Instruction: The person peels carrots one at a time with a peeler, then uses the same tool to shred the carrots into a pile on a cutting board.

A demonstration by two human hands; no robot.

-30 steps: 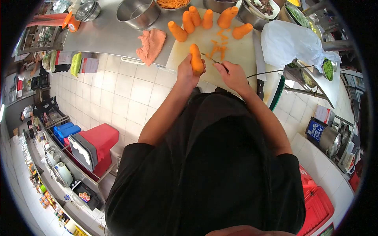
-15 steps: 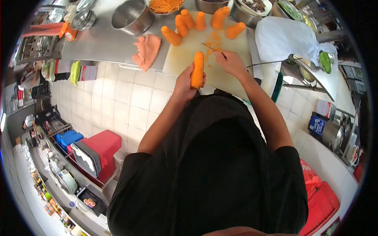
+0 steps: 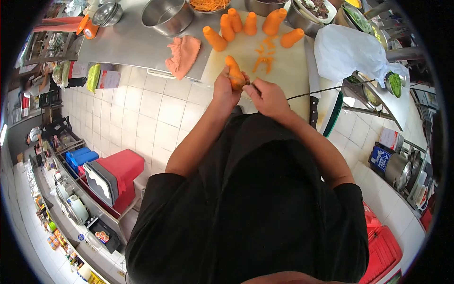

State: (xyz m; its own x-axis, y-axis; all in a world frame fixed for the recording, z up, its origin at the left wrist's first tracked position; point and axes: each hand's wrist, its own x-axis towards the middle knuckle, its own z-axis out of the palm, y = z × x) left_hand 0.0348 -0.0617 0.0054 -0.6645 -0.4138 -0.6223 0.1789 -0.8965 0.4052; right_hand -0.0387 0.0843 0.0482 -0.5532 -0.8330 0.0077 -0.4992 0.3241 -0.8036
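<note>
**Left hand [image 3: 225, 92] wraps the carrot [image 3: 231, 64], right hand [image 3: 269, 97] tucked in at its near end!**

And here we are, over the near-left corner of the cutting board [image 3: 291, 71], with one carrot held up off the surface. Its long axis points away from the body, narrow tip toward the far edge and leaning slightly left. A brownish patch shows at the near end.

The left hand has it, fingers curled firmly around. The right hand comes from the right side, fingers bent and bunched right beside that near end; touching or just short, I cannot tell, nor whether a tool sits in the grip.

Toward the board's far edge, the standing carrots [image 3: 250, 23] form an arc! Orange scraps [image 3: 263, 61] lie mid-board, a knife [image 3: 313, 111] runs along the right edge, and a cloth [image 3: 183, 56] lies on the counter [image 3: 118, 49] off the left edge.

Lettering? A blue panel [image 3: 379, 156] at far right carries white markings, too small to read. No brand makes itself legible.
</note>
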